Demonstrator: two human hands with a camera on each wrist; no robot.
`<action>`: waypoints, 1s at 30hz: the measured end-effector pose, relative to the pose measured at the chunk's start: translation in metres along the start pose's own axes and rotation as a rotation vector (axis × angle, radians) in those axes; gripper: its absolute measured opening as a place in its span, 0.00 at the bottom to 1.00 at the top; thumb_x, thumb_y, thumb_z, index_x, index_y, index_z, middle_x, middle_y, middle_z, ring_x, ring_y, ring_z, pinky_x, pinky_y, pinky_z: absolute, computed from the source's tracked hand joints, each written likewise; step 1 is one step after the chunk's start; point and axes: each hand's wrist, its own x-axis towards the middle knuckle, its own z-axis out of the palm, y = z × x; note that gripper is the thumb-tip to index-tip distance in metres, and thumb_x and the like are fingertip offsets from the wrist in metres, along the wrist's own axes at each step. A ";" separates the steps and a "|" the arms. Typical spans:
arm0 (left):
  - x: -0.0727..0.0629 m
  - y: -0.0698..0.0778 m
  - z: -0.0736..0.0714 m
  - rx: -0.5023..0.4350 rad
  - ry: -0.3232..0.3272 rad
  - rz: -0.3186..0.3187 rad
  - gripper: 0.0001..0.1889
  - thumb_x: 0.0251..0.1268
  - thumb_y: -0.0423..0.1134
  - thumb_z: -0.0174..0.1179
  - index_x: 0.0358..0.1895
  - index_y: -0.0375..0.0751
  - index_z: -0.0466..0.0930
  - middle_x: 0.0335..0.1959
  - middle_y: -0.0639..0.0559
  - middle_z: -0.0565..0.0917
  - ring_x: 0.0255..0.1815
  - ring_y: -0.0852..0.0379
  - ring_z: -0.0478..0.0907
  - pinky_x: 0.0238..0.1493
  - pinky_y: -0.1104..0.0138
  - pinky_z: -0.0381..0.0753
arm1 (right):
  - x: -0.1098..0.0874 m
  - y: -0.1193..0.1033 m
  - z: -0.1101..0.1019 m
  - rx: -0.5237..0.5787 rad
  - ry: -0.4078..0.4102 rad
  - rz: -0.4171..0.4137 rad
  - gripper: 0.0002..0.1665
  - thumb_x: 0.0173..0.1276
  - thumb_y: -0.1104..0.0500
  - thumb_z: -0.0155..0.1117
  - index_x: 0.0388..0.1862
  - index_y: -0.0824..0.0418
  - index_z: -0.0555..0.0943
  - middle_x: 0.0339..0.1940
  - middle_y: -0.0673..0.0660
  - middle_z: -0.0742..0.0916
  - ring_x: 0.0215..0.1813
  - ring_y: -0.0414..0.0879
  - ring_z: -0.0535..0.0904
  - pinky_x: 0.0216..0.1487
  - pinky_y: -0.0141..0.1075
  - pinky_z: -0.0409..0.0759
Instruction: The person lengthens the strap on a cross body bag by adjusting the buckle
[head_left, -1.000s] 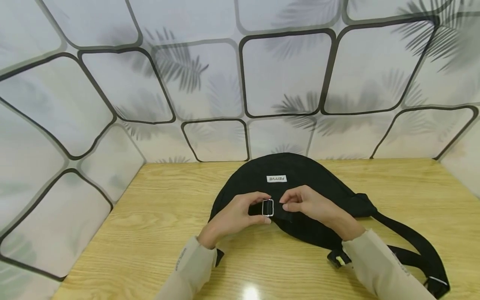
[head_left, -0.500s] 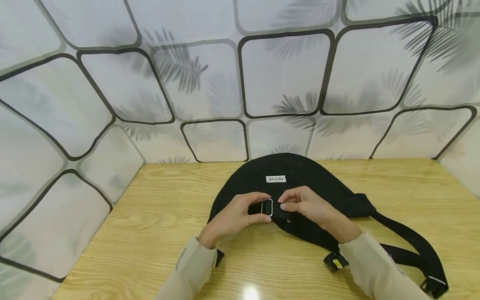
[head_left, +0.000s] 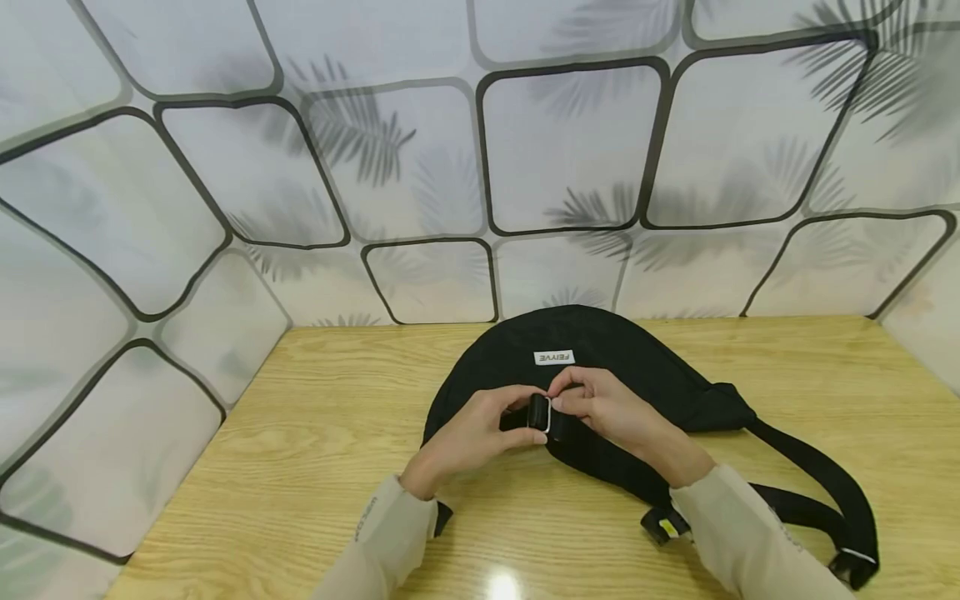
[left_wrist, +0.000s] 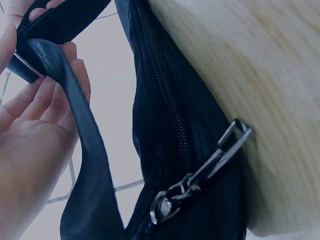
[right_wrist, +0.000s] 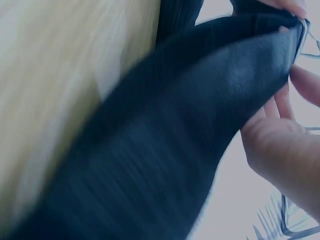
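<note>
A black waist bag [head_left: 570, 342] with a white label lies flat at the back of the table. In front of it, my left hand [head_left: 467, 437] holds a metal-framed strap slider [head_left: 548, 415] between thumb and fingers, with black webbing looped through it. Thumb and fingertips of my right hand [head_left: 622, 417] pinch the webbing right at the slider's right edge. The left wrist view shows the strap [left_wrist: 87, 125] hanging in a loop from the slider, beside the bag's zipper pull [left_wrist: 215, 157]. Broad webbing [right_wrist: 150, 135] runs up to my fingers in the right wrist view.
A black clip with a yellow mark [head_left: 663, 527] lies by my right sleeve. The long strap [head_left: 832, 475] curves over the table's right side to another slider [head_left: 855, 565]. A black strap end [head_left: 442, 518] shows beside my left sleeve. A patterned curtain [head_left: 570, 150] stands behind.
My right hand has shifted slightly left, up against the slider. The webbing now bulges in a loop over the slider's left side. The clip and long strap at right have slid a little left.
</note>
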 end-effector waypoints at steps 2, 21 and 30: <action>0.000 0.001 -0.001 0.008 -0.004 0.005 0.22 0.70 0.36 0.66 0.65 0.35 0.77 0.56 0.48 0.84 0.54 0.58 0.81 0.55 0.65 0.77 | -0.002 0.000 -0.004 -0.050 -0.024 0.004 0.07 0.76 0.69 0.55 0.48 0.73 0.73 0.19 0.46 0.75 0.18 0.36 0.58 0.24 0.28 0.60; -0.001 0.002 -0.005 0.041 0.003 0.035 0.24 0.70 0.38 0.67 0.66 0.32 0.76 0.60 0.44 0.82 0.60 0.51 0.80 0.61 0.62 0.76 | -0.010 0.008 -0.017 -0.170 -0.105 -0.039 0.06 0.74 0.70 0.58 0.42 0.75 0.79 0.28 0.49 0.85 0.34 0.39 0.78 0.40 0.31 0.76; 0.002 0.000 0.003 -0.014 -0.024 0.004 0.16 0.68 0.36 0.68 0.56 0.38 0.80 0.47 0.53 0.86 0.45 0.64 0.79 0.49 0.66 0.78 | -0.003 0.006 -0.010 -0.174 -0.105 -0.045 0.06 0.75 0.70 0.57 0.42 0.73 0.80 0.31 0.53 0.87 0.39 0.42 0.80 0.45 0.34 0.77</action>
